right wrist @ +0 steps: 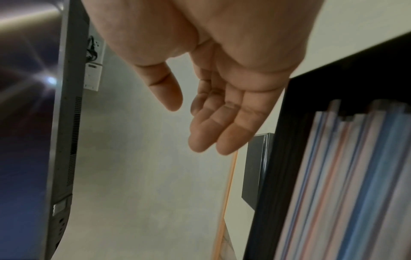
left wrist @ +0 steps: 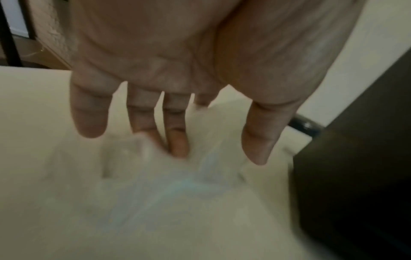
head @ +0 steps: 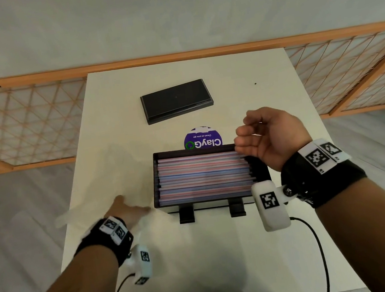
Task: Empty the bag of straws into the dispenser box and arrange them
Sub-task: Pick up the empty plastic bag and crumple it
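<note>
A black dispenser box [head: 155, 189] stands mid-table, filled with pink, blue and white striped straws [head: 204, 176] lying level side to side. My right hand [head: 247, 134] hovers over the box's right end, palm up, fingers loosely curled and holding nothing; in the right wrist view the right hand [right wrist: 195, 126] is empty beside the straws [right wrist: 344, 184]. My left hand [head: 127, 208] is low over the table left of the box, fingers straight and spread. A clear empty bag [left wrist: 155, 176], blurred, lies under its fingertips [left wrist: 177, 147]. In the head view the bag [head: 92, 192] is a faint smear.
The box's black lid [head: 176, 100] lies flat farther back on the white table [head: 228, 253]. A round purple sticker [head: 202, 140] sits just behind the box. Cables trail from both wrist cameras toward the near edge. A wooden lattice rail [head: 19, 127] runs behind the table.
</note>
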A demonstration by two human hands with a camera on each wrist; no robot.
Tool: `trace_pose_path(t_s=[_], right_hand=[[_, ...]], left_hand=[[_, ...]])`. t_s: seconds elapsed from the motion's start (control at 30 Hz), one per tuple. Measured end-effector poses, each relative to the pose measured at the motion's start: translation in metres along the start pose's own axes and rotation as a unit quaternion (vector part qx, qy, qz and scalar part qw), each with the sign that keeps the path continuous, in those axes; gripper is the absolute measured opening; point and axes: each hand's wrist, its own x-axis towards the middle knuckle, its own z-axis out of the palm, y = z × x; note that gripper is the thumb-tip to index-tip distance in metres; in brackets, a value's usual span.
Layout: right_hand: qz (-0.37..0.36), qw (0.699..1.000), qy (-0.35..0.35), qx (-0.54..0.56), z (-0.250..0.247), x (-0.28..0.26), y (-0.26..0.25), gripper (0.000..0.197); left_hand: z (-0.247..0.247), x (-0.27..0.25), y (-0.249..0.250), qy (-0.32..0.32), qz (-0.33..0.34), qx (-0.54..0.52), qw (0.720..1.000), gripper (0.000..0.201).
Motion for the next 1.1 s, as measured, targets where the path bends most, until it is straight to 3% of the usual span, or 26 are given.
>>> trace_pose_path(t_s=[0.07, 0.17, 0.3, 0.37, 0.43, 0.5, 0.57, 0.63, 0.73, 0.8, 0.83, 0.9, 0.97, 1.03, 1.1], right_hand=[[-0.008, 1.000, 0.013, -0.013, -0.001, -0.001, 0.000, 0.016], [-0.030, 0.999, 0.024, -0.038, -0.001, -0.005, 0.002, 0.011], [-0.135, 0.982, 0.042, -0.123, 0.000, -0.011, 0.001, 0.007], [-0.246, 0.934, 0.050, -0.255, 0.001, -0.014, 0.000, 0.016], [-0.356, 0.851, 0.012, -0.386, 0.006, -0.021, -0.004, 0.045], [-0.431, 0.782, -0.076, -0.444, 0.015, -0.030, -0.008, 0.075], [-0.467, 0.728, -0.136, -0.483, 0.026, -0.035, -0.008, 0.094], [-0.477, 0.701, -0.154, -0.507, 0.032, -0.033, -0.005, 0.097], [-0.446, 0.739, -0.104, -0.494, 0.029, -0.028, -0.003, 0.058], [-0.436, 0.743, -0.014, -0.508, 0.020, -0.026, -0.005, 0.023], [-0.439, 0.747, 0.027, -0.499, 0.014, -0.024, -0.007, 0.015], [-0.438, 0.765, 0.110, -0.459, 0.004, -0.023, -0.013, 0.034], [-0.442, 0.774, 0.166, -0.422, 0.000, -0.025, -0.020, 0.037], [-0.430, 0.805, 0.144, -0.382, 0.004, -0.034, -0.022, 0.032], [-0.370, 0.894, 0.024, -0.253, 0.019, -0.049, -0.019, 0.017]], left_hand=[[0.009, -0.006, -0.005, 0.034, 0.017, 0.103, 0.994, 0.106], [0.006, -0.011, -0.004, 0.090, 0.062, 0.212, 0.971, 0.045], [-0.030, -0.027, 0.023, 0.159, 0.095, 0.114, 0.976, 0.035], [-0.052, -0.052, 0.046, 0.211, 0.162, 0.067, 0.962, 0.029], [-0.069, -0.082, 0.072, 0.239, 0.250, 0.014, 0.938, 0.029], [-0.078, -0.109, 0.097, 0.205, 0.328, -0.027, 0.922, 0.037], [-0.074, -0.135, 0.117, 0.141, 0.415, 0.046, 0.897, 0.045], [-0.062, -0.159, 0.127, 0.051, 0.490, 0.099, 0.865, 0.045], [-0.042, -0.186, 0.131, -0.027, 0.575, 0.056, 0.816, 0.026], [-0.037, -0.191, 0.129, -0.011, 0.610, -0.024, 0.792, 0.039], [-0.037, -0.194, 0.127, 0.018, 0.619, -0.067, 0.782, 0.047], [-0.035, -0.200, 0.122, 0.100, 0.630, -0.103, 0.763, 0.057], [-0.027, -0.213, 0.120, 0.112, 0.653, -0.061, 0.747, 0.071], [-0.012, -0.215, 0.121, 0.053, 0.667, 0.009, 0.743, 0.092], [0.002, -0.208, 0.127, 0.009, 0.662, 0.036, 0.748, 0.108]])
